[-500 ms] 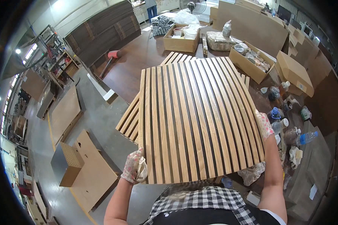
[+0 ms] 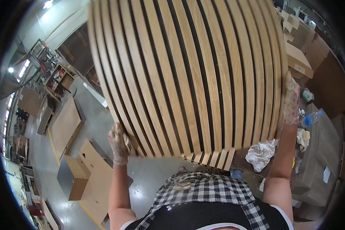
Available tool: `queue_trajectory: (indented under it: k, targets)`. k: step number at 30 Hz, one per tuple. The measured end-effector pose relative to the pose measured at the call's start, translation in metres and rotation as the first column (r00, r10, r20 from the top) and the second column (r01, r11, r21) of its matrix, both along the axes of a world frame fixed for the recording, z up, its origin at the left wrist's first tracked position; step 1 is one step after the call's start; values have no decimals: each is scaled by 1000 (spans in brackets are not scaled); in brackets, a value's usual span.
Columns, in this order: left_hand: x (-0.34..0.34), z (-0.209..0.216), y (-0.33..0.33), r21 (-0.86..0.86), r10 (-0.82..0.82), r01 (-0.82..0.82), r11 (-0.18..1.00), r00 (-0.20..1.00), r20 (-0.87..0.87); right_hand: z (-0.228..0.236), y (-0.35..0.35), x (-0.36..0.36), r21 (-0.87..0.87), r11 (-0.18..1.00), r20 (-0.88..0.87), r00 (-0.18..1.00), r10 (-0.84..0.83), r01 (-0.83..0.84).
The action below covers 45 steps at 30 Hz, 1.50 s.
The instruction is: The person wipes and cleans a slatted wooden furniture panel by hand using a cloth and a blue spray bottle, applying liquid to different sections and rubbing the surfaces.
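Observation:
A large slatted wood panel, light oak strips with dark grooves between them, is raised in front of me and fills the upper middle of the view. My left hand, in a patterned glove with a whitish cloth bunched at it, is closed round the panel's lower left edge. On the right edge my right hand, gloved in white with pink spots, grips the panel; its fingers are partly hidden behind it. Below the raised panel, part of a second slatted panel shows; the rest of it is hidden.
Right of me are a crumpled white plastic bag, a water bottle and a cardboard box. On the floor at left lie brown boards and a dark box with a perforated side.
Both hands have lifted the slatted panel up and nearer, tilting it. It now hides the far part of the table, and the second panel's end shows beneath it.

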<state>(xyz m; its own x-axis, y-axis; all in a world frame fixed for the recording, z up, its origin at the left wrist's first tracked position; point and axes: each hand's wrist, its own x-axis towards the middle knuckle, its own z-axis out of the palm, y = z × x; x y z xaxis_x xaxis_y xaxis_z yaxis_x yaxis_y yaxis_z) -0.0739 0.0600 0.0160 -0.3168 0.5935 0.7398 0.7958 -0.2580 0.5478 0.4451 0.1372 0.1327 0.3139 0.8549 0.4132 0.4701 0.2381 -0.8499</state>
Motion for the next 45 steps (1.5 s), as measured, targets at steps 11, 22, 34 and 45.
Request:
queue_trajectory:
  k: [11, 22, 34, 45]
  targets:
    - [-57, -63, 101, 38, -321, 399, 916, 674, 666, -96, 40, -41, 409, 907, -436, 895, 96, 102]
    - [-14, -8, 103, 120, -396, 487, 865, 516, 759, -68, 39, -28, 264, 939, -687, 727, 24, 219]
    - [1, 1, 59, 81, -300, 395, 915, 534, 790, -75, 55, -14, 217, 963, -502, 864, -30, 159]
    - [20, 3, -55, -295, 118, 264, 918, 528, 841, -100, 29, -36, -298, 938, -498, 867, 6, -177]
